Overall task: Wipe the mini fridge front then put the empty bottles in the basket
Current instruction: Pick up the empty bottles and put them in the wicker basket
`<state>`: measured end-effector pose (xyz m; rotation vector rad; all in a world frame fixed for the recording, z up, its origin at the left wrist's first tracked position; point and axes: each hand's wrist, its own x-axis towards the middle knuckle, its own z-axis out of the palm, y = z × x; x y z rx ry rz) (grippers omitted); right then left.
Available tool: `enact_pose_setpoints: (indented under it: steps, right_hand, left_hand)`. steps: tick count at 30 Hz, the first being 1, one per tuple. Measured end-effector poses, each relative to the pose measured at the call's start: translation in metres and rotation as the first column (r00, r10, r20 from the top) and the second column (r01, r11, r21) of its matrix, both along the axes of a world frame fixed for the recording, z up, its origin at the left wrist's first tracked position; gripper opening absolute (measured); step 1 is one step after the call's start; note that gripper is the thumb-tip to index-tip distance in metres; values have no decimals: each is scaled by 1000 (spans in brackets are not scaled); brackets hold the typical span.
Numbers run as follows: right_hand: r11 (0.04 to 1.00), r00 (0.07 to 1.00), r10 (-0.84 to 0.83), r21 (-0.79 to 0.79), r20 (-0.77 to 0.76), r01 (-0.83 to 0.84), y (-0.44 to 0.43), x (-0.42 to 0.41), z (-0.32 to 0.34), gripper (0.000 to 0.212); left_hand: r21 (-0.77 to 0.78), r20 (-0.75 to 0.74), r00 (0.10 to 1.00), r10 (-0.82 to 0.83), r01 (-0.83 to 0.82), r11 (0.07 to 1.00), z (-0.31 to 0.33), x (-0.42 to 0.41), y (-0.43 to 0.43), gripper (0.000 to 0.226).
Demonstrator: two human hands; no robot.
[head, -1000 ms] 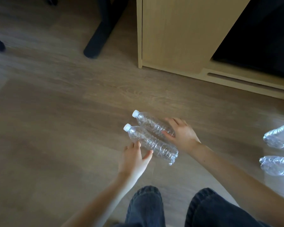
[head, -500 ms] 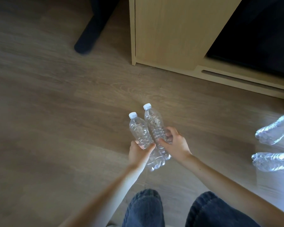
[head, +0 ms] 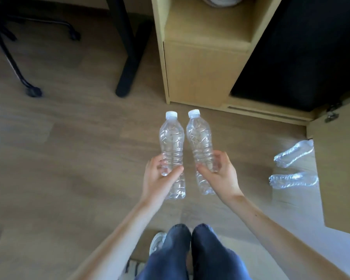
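I hold two clear empty plastic bottles with white caps, upright and side by side above the wooden floor. My left hand (head: 157,178) grips the left bottle (head: 171,138) around its lower half. My right hand (head: 220,174) grips the right bottle (head: 199,138) the same way. Two more empty bottles lie on the floor at the right, one (head: 293,153) tilted and one (head: 293,180) flat below it. The black mini fridge (head: 307,53) sits in a wooden cabinet at the upper right. A woven basket (head: 220,2) shows partly at the top edge, on a shelf.
The light wooden cabinet (head: 202,73) stands straight ahead, its open door (head: 339,168) at the far right above the lying bottles. A black desk leg (head: 127,57) and an office chair base (head: 30,89) stand at the upper left. My knees (head: 190,249) are below.
Both bottles went from lying on the floor to being lifted, one in each hand, caps pointing away. The view tilted up, so more of the cabinet and the shelf shows.
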<state>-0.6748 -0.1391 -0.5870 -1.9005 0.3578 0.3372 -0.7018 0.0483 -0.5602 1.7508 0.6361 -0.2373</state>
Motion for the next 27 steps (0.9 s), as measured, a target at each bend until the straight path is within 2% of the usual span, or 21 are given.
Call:
enact_pose_setpoints:
  steps: [7,10,15,20,27]
  right_hand:
    - [987,986,-149,76,72,144,-4,-37,294,46]
    - [986,970,-165,64,176,156,-14,-56,414,48]
    - [989,936,-149,23,318,149,-22,-81,557,53]
    - [987,892,-159,31,423,161,-15,-100,634,53]
    - [974,832,-223,84,508,210,12,-136,647,51]
  left_hand:
    - [-45,108,994,9,-5,999,277,-37,-1,46]
    - [-72,195,981,-15,30,997,400,-51,3,44]
    - [-72,349,937,2,25,997,545,-66,14,43]
    - [-89,460,887,-22,71,993,623,-82,17,44]
    - [-70,517,853,-67,121,990,632,-106,29,43]
